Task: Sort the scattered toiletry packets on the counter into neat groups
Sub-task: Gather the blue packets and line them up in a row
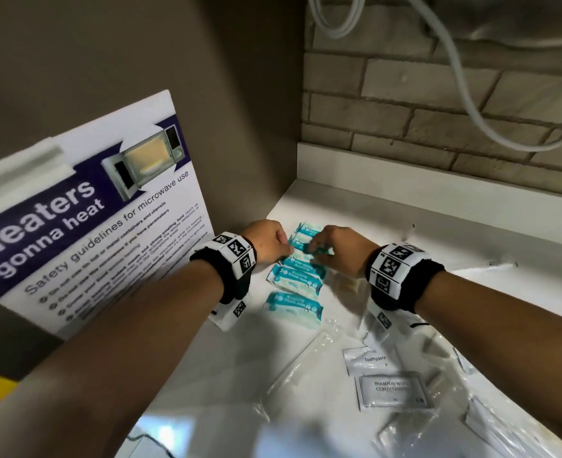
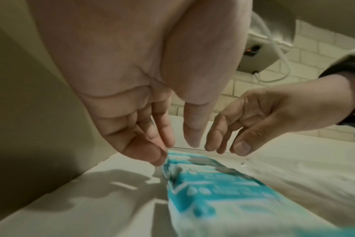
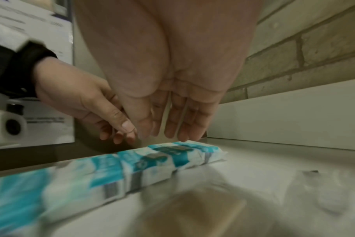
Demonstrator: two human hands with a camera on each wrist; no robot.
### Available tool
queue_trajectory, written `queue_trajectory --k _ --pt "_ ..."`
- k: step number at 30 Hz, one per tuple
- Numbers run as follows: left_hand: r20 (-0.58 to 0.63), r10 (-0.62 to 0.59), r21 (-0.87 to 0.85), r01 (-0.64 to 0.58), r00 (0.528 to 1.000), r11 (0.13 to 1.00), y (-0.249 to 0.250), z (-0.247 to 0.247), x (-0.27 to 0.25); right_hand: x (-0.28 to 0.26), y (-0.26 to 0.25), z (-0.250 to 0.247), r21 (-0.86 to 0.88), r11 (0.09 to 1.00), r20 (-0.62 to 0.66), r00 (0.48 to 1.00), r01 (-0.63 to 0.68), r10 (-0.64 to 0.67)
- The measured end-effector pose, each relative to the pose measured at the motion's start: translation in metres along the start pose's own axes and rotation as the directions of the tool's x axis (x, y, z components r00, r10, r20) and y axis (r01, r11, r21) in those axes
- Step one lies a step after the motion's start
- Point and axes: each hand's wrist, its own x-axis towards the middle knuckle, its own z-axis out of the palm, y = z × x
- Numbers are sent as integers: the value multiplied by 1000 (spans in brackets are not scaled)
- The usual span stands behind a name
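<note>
Against the left wall leans a microwave safety poster (image 1: 84, 206). Beside it the left hand (image 1: 268, 241) and right hand (image 1: 337, 247), fingers loosely spread, tip down onto the teal wipe packets (image 1: 294, 282), likely squaring their row. Toothpaste and shampoo sachets (image 1: 383, 378) wait nearer, right, on the white counter (image 1: 438, 226) below brick (image 1: 405, 104).

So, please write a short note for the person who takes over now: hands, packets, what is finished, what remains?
Left hand: fingers relaxed, tips at the left edge of the teal wipe packets, gripping nothing visible.
Right hand: same, at their far right end.
Done: teal packets lie in a row near the back corner of the counter.
Left: the nearest teal packet sits slightly apart; the toothpaste sachet, the shampoo sachet and the clear wrappers lie loose, unsorted.
</note>
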Motion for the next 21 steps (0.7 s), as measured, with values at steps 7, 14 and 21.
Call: queue_trajectory --k 7,14,21 --pt "37 -39 43 38 999 998 -16 16 -35 -23 -20 20 -49 998 28 999 26 -24" --pt "98 -60 79 52 993 995 -17 15 -45 -26 -27 18 -64 998 49 999 -7 10" --pt "190 -82 240 35 978 970 -13 -2 -57 -30 -35 15 -73 997 61 998 -7 11"
